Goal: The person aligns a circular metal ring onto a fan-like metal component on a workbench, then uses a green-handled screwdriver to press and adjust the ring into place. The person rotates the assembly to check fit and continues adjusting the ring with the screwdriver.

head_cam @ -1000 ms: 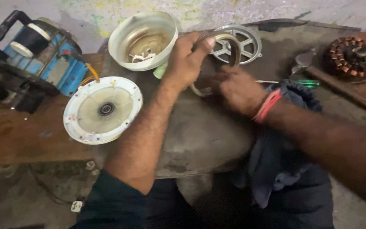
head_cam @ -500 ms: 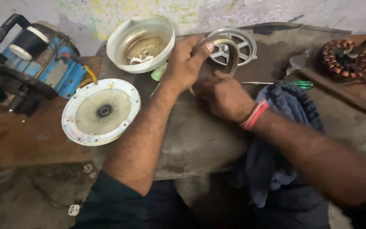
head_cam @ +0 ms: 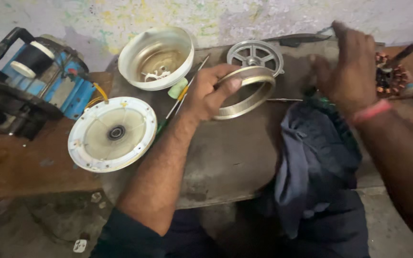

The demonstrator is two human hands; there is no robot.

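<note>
far left: a blue winding machine (head_cam: 39, 81) with a black handle, sitting on a brown wooden board (head_cam: 20, 167) just beside the grey worktop (head_cam: 225, 157). overlapping the worktop's left edge, a white round motor cover (head_cam: 112, 134), flat, bearing at its middle. behind it, near the wall, a white bowl-shaped cover (head_cam: 156, 57) lying open side up. between bowl and ring, a green-handled screwdriver (head_cam: 182, 93), slanting. bare room on the worktop in the near middle, down to the front edge.

left hand (head_cam: 209, 93) clamped on a metal ring (head_cam: 247, 93), thumb over the rim, fingers curled round the near side; ring tilted, its lower edge touching the worktop. just behind the ring, a spoked metal wheel (head_cam: 255, 56), flat.

right hand (head_cam: 347, 67) raised above the worktop's right part, blurred, fingers loosely apart, holding nothing that shows; pink band at the wrist. beneath that arm, a dark blue cloth (head_cam: 316, 167) draped over the front edge. far right, a copper-wound stator (head_cam: 390, 74), partly hidden by the hand.
</note>
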